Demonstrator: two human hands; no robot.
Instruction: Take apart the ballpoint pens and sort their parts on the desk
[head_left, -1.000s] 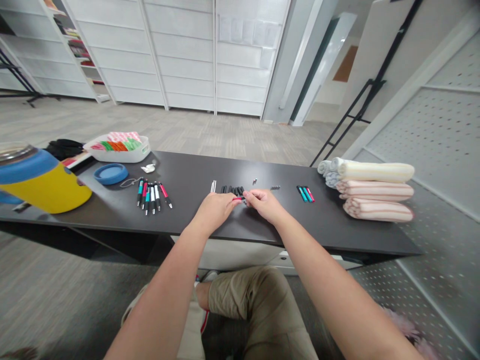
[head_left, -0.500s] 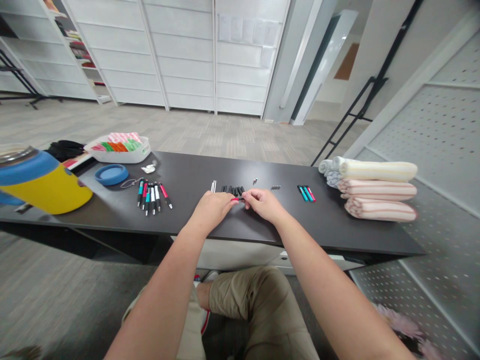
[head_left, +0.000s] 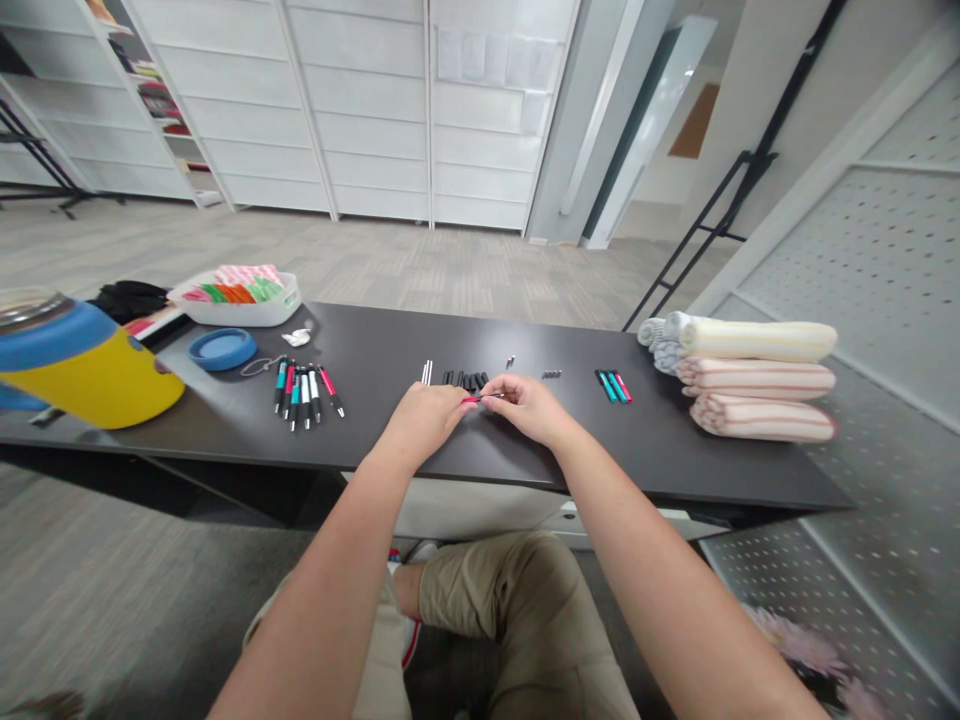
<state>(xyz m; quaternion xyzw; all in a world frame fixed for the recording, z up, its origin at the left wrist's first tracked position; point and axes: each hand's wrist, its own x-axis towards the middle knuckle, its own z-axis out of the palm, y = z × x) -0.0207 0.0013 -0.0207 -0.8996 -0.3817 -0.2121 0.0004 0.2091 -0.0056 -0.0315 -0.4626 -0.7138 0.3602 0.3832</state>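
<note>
On the long, dark grey, flat surface (head_left: 360, 340), the left hand (head_left: 429, 412) is grasping a slim red pen barrel (head_left: 470, 400), which lies between both hands. The right hand (head_left: 529, 405) pinches its thin, dark end; compared with half a second ago, the index finger is more arched. Just behind, the short black cylindrical grips (head_left: 471, 381) and, farther, the tiny silvery metal pieces (head_left: 552, 374) remain in the same places.

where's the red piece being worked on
In the head view, the red piece is near centre, in the left hand, next to the right hand.
</note>
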